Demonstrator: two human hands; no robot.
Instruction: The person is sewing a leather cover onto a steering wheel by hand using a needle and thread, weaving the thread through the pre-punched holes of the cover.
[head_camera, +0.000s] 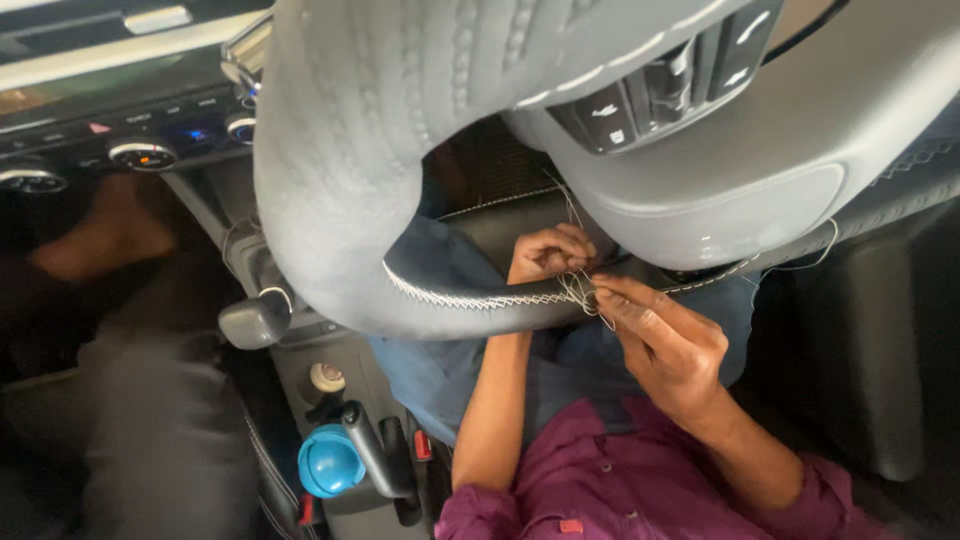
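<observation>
While both hands work at the lower rim of a car's wheel, the scene from left to right:

Passenger side: a blurred person (130, 380) in grey trousers sits at far left, below the dashboard dials (142, 154).
Console: gear knob (255, 320), handbrake lever (375, 455), and a cup holder holding a round blue object (330, 462); what kind of object cannot be told.
Steering wheel (350, 150): wrapped in a grey cover, with a white zigzag seam (470, 299) along its near inner edge.
Left hand (550, 252): curled narrow under the rim, fingers pressed to the cover beside the seam's end.
Thread (583, 290): loose white loops between the two hands, at the wheel's bottom centre.
Right hand (668, 345): fingertips pinched tight on the thread, just right of the left hand.
Clothing: purple shirt (640, 495), nearest the camera.
</observation>
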